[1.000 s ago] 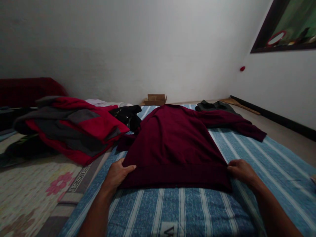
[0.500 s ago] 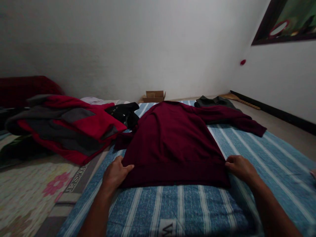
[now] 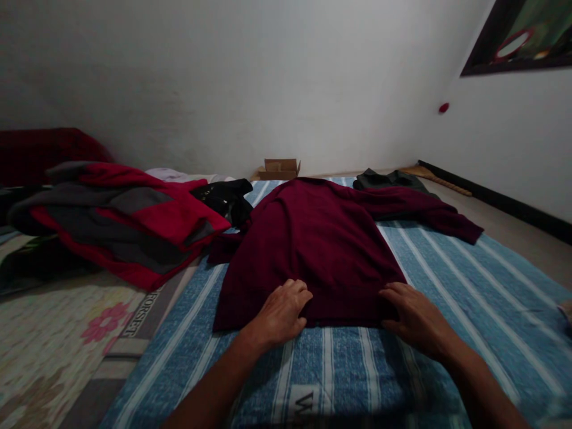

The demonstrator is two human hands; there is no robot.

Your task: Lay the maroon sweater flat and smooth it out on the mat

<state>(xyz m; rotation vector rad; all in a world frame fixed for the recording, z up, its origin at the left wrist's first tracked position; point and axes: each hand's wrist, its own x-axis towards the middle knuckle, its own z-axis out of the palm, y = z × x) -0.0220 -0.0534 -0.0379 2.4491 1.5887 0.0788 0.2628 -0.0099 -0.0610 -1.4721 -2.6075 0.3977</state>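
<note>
A maroon long-sleeved sweater (image 3: pixel 313 238) lies spread on the blue striped sheet, its hem toward me and one sleeve stretched out to the right. My left hand (image 3: pixel 282 313) is over the middle of the hem, fingers bent on the cloth and thumb apart from them. At the hem's right corner, my right hand (image 3: pixel 415 319) touches the fabric with its fingertips, the thumb held away below. Neither hand closes on the cloth.
Left of the sweater sits a heaped red and grey jacket (image 3: pixel 134 220), with a black garment (image 3: pixel 226 199) beside it. A dark grey garment (image 3: pixel 388 180) lies partly beneath the right sleeve. Against the wall stands an open cardboard box (image 3: pixel 280 169). White stripes run along the blue sheet (image 3: pixel 482 310).
My left hand has let go of the hem's left corner and moved right to its middle. My right hand has loosened its pinch and shifted slightly left onto the corner.
</note>
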